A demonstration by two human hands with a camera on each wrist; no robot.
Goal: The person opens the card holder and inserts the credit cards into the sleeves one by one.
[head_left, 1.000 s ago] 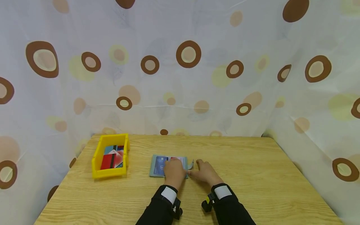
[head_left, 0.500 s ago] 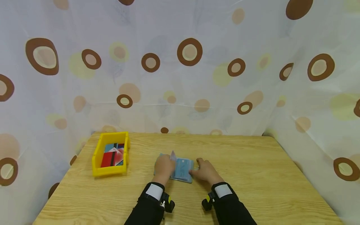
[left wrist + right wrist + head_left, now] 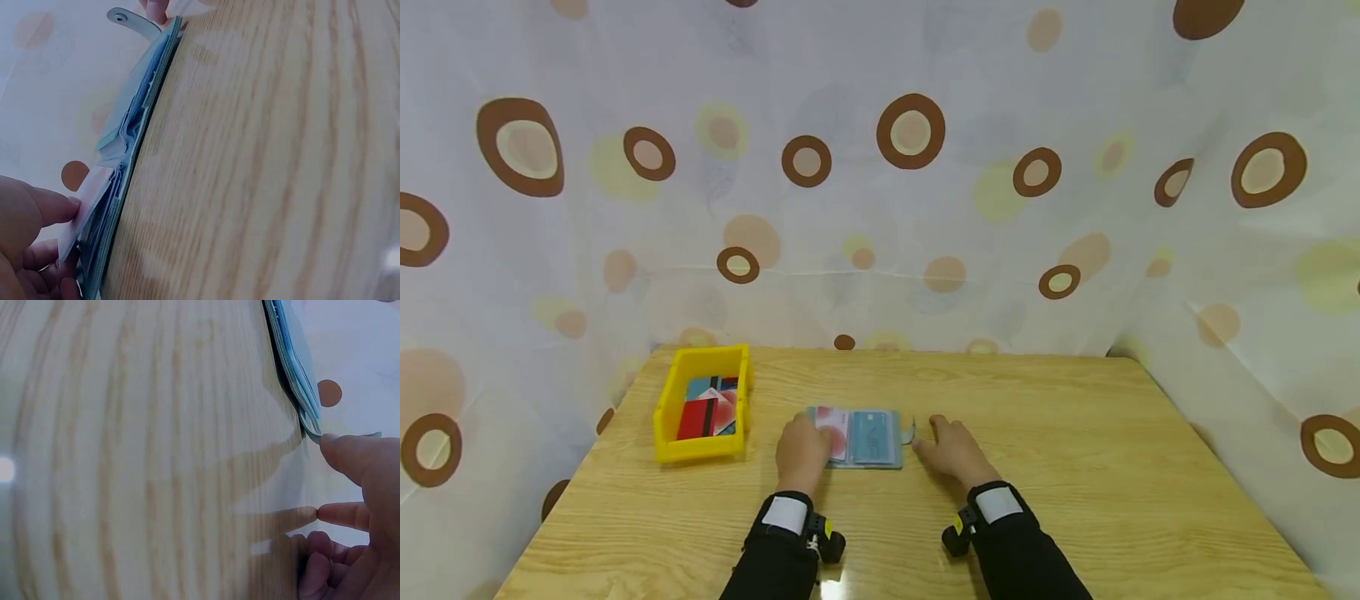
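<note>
A light blue card holder (image 3: 895,458) lies spread open on the table, with clear sleeves inside. A pink and white card (image 3: 831,433) shows on its left side and a blue card (image 3: 870,437) on its right. My left hand (image 3: 802,454) is at the left edge; in the left wrist view its thumb (image 3: 59,207) and curled fingers pinch the sleeve page with the pink card. My right hand (image 3: 953,452) rests beside the right edge. Its thumb (image 3: 344,453) touches the base of the snap strap (image 3: 908,432), the index finger reaches to the table, and the other fingers curl loosely.
A yellow bin (image 3: 700,450) stands at the table's left, holding several cards, among them a red card (image 3: 697,418) with a black stripe. The wooden table (image 3: 1075,467) meets a patterned curtain (image 3: 970,208) at its back and right.
My left hand has turned a sleeve page over to the left, moving left with it. The blue card on the right side came into view. The right hand stayed by the strap.
</note>
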